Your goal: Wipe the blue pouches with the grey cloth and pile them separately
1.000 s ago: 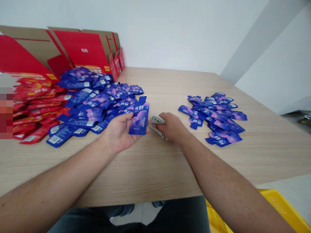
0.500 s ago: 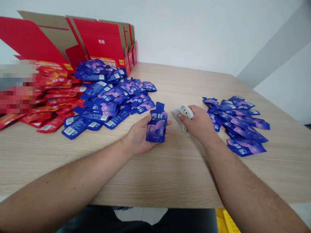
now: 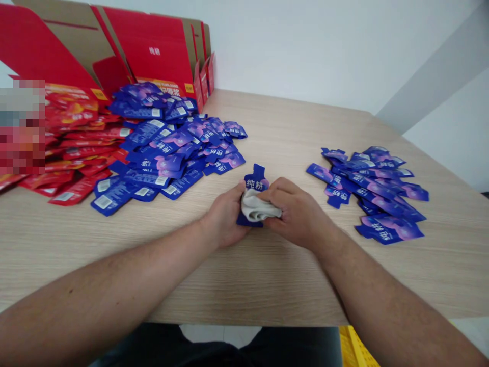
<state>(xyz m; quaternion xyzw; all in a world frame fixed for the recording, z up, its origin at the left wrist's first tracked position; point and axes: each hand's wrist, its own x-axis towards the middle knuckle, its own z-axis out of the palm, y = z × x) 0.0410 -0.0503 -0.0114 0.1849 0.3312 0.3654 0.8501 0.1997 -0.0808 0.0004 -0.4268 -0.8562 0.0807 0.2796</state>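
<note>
Near the middle of the table, my left hand holds a blue pouch with its printed face up and its narrow spout end pointing away from me. My right hand is closed on a folded whitish cloth, which lies against the front of that pouch and covers its middle. To the left is a large heap of blue pouches. On the right side lies a smaller, overlapping pile of blue pouches.
Red pouches are heaped at the far left. Behind them stand open red cartons near the wall. A yellow crate shows below the front edge of the wooden table. A pixelated patch hides the left edge.
My right hand has moved left and brought the cloth onto the pouch in my left hand. One more blue pouch shows at the left side of the right pile. The view has shifted slightly.
</note>
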